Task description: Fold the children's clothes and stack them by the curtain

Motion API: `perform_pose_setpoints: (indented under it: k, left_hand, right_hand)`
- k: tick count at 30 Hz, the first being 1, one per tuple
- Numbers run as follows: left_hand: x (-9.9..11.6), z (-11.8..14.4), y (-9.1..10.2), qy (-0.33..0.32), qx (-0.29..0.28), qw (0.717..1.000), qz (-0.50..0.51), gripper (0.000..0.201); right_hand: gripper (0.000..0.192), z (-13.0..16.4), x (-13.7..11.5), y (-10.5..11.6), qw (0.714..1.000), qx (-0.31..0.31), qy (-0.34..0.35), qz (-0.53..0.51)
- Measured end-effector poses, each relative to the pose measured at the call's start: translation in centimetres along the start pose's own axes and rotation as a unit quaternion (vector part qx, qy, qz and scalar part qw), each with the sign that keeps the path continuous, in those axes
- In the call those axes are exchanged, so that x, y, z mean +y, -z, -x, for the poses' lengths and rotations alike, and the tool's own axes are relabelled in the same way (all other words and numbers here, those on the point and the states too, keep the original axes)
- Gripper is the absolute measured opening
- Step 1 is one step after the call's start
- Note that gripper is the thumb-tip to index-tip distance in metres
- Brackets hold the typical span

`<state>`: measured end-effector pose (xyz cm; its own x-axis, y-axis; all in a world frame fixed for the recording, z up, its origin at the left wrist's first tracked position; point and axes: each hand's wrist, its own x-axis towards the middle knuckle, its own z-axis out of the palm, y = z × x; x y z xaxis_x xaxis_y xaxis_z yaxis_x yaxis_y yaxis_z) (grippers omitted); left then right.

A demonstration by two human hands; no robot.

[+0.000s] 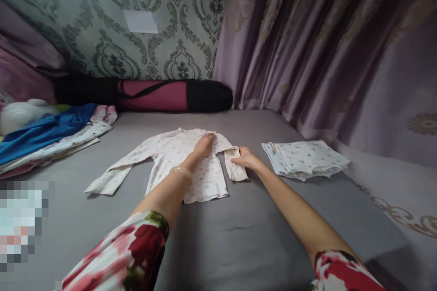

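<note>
Bag: long black and magenta fabric bag (153,95) lying along the wall, so I'll place everything else from that.
Shirt: small white long-sleeved cotton-looking top with a tiny scattered print (184,150), spread out on the near side of the bag, collar end toward it. Its left sleeve is stretched out at a slant, the right one is bent down beside the body.
Left hand: the left hand (205,143) is palm-down on the shirt near the right shoulder, fingers close together. Can't tell if they're pinching any cloth.
Right hand: the right hand (247,159) has that bent right sleeve nipped between thumb and fingers.
Folded pile: neat stack of white printed cloth (305,159), nearer than the bag and past its right end.
Clothes heap: loose pile with a bright blue garment (64,122) on it, just in front of the bag's left part.
Bed: plain grey smooth sheet (252,227) under the bag and all the clothes.
Curtain: shiny mauve drape with gold motifs (290,54), hanging by the bag's right end.
Paper: blank-looking white rectangle (141,22) on the wall above the bag.
</note>
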<state>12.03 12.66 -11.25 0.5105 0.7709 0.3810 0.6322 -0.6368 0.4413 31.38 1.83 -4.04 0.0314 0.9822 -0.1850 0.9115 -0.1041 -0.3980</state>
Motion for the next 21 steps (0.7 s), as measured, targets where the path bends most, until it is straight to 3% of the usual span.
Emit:
perform_pose_setpoints:
  k: [2,4,6,8,11,14,21]
  left_hand:
    - [-0.4,0.0,-0.1,-0.001,0.004,1.0,0.002,0.037]
    - [-0.6,-0.1,-0.1,-0.001,0.004,1.0,0.0,0.036]
    - [-0.6,-0.1,-0.1,-0.002,0.003,1.0,-0.005,0.036]
    - [-0.5,-0.1,0.0,-0.004,0.0,1.0,-0.012,0.037]
    - [0.1,0.1,0.1,-0.005,-0.005,1.0,-0.022,0.036]
    - [0.6,0.3,0.3,0.006,-0.02,0.998,-0.051,0.039]
    - [1.1,0.5,0.5,0.022,-0.057,0.994,-0.094,0.046]
  right_hand:
    - [0.024,-0.2,-0.3,1.1,1.0,0.0,0.003,0.019]
    - [0.027,-0.2,-0.3,2.5,0.994,0.071,0.01,0.08]
    - [0.032,0.1,0.3,3.6,0.968,0.164,0.039,0.184]
    - [0.038,0.6,1.4,3.9,0.934,0.2,0.078,0.285]
    - [0.04,1.3,3.6,3.0,0.919,0.141,0.105,0.351]
    - [0.044,2.0,5.0,2.1,0.919,0.106,0.088,0.37]
    - [0.034,1.4,3.5,3.4,0.934,0.031,0.009,0.357]
